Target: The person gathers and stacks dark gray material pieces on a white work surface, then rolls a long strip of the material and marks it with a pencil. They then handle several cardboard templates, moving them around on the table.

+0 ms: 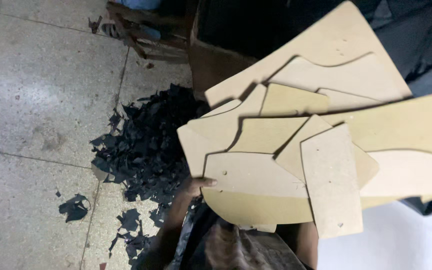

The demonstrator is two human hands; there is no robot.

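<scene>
A fanned stack of tan cardboard pattern pieces [321, 150], cut in curved and angular shapes, fills the middle and right of the view. My left hand [197, 186] grips the stack at its lower left edge, thumb lying on the front of a pale piece [256, 175]. Its forearm rises from the bottom of the frame. A second bare limb [307, 242] runs up under the lower edge of the stack. My right hand is hidden behind the cardboard or out of frame.
A heap of black offcut scraps [146, 145] lies on the grey tiled floor [36, 100], with stray bits [74, 207] to the left. A dark wooden piece of furniture [211, 60] stands behind. Dark cloth [416, 40] is at top right, a white surface [396, 245] at bottom right.
</scene>
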